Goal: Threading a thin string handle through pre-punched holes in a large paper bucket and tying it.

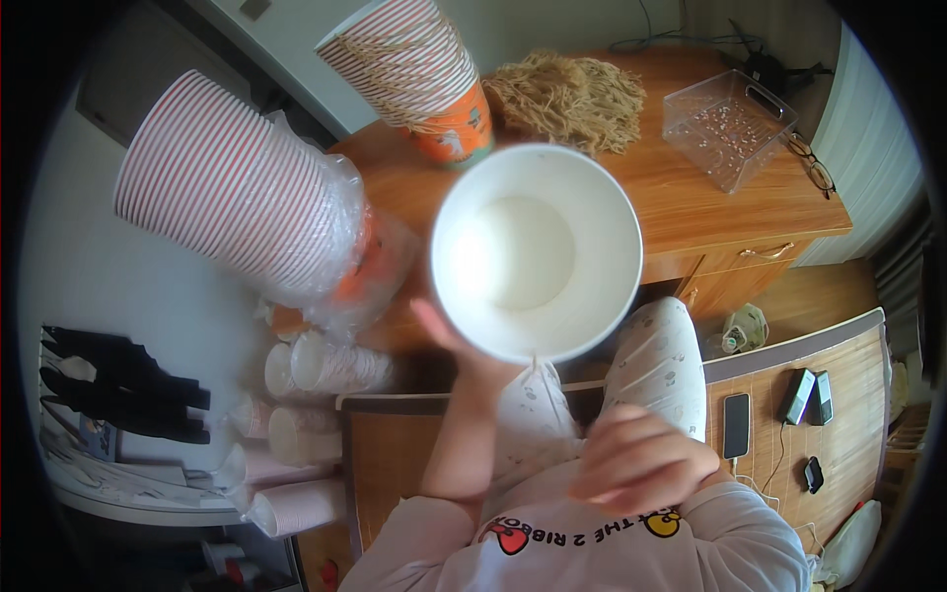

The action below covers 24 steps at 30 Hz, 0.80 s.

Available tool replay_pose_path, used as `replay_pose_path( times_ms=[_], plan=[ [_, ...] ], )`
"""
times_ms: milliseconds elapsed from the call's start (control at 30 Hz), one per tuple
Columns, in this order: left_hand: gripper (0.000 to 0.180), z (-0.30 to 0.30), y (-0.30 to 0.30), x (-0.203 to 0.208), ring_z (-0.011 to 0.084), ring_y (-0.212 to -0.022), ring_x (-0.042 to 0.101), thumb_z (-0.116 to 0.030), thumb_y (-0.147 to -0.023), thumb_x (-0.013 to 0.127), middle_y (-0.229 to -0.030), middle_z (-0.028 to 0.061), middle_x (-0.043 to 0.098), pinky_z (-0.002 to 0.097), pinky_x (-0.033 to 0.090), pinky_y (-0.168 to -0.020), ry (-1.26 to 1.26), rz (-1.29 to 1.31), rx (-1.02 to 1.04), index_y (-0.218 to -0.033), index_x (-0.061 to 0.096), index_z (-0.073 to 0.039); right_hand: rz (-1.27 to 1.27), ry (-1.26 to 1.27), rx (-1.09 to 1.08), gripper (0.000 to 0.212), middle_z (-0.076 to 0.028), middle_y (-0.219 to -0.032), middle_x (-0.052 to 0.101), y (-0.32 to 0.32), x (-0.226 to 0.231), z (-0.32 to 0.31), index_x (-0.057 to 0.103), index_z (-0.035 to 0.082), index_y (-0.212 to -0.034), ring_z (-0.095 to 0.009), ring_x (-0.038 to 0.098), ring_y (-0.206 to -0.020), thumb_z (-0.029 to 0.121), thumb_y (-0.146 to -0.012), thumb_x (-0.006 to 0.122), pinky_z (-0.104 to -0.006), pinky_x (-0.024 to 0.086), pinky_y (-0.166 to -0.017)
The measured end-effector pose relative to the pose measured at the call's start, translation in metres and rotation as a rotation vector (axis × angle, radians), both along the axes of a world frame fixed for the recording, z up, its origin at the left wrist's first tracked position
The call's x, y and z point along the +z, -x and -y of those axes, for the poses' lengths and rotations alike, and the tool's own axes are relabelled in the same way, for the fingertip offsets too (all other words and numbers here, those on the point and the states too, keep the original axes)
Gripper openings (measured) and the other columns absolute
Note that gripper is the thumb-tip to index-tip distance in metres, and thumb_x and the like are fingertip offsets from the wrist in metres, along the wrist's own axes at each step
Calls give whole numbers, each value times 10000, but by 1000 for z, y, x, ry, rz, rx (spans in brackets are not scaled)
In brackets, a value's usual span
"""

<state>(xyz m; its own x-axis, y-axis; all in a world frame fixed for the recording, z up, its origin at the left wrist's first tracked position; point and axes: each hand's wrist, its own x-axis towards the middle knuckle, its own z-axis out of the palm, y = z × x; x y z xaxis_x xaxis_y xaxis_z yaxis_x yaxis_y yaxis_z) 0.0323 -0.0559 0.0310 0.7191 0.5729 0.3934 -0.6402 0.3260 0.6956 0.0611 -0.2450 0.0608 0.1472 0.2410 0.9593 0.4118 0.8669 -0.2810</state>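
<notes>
A large white paper bucket faces me with its open mouth, its inside bare. My left hand grips it from the lower left, with most fingers hidden behind the bucket. A short bit of tan string shows at the bucket's near rim. In front of my chest, my right hand is closed with curled, slightly blurred fingers; whatever it may pinch cannot be made out. Beyond the bucket stands a stack of orange paper buckets with tan strings draped on it. Beside that stack lies a heap of tan strings.
A tall bucket stack in clear plastic wrap leans at the left of the wooden desk. At the desk's right are a clear box of small pieces and glasses. More cups lie lower left. A phone rests right.
</notes>
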Motion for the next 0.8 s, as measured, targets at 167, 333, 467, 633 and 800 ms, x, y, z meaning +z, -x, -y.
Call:
replay_pose_path(
  times_ms=[167, 333, 467, 633, 800],
  plan=[
    [1007, -21, 52, 5, 284, -1329, 466, -814, -882, 286, -1460, 174, 458, 469, 389, -1097, -180, -187, -397, -1488, 333, -11, -169, 51, -375, 123, -17, -862, 729, -26, -1, 39, 631, 162, -753, -192, 534, -660, 103, -835, 701, -340, 414, -613],
    [956, -27, 74, 12, 287, -1331, 471, -803, -899, 245, -1474, 145, 464, 458, 372, -1103, 424, -475, -879, -1477, 393, -56, -279, 406, -235, 99, -43, -849, 734, -45, -1, 19, 631, 86, -786, -188, 561, -704, -1, -795, 678, -305, 427, -659],
    [879, -9, 64, 35, 286, -1265, 537, -752, -926, 315, -1386, 162, 552, 442, 411, -1077, 595, -579, -799, -1417, 477, -42, -418, 424, 56, 97, -64, -875, 688, -49, -25, 3, 611, 79, -884, -173, 593, -793, 0, -875, 667, -302, 432, -712],
    [782, -17, 53, 37, 296, -1177, 605, -670, -958, 397, -1324, 181, 598, 440, 474, -1019, 701, -527, -787, -1370, 518, -15, -357, 346, -165, 99, -90, -862, 687, -49, -21, -4, 611, 77, -887, -168, 602, -817, -3, -877, 668, -295, 437, -730],
    [740, -12, 49, 47, 303, -1139, 629, -634, -968, 409, -1299, 184, 614, 450, 497, -986, 763, -486, -932, -1334, 547, -5, -497, 466, 263, 102, -88, -820, 671, -52, -19, 2, 590, 36, -899, -157, 641, -738, -33, -878, 662, -273, 487, -679]
  ],
)
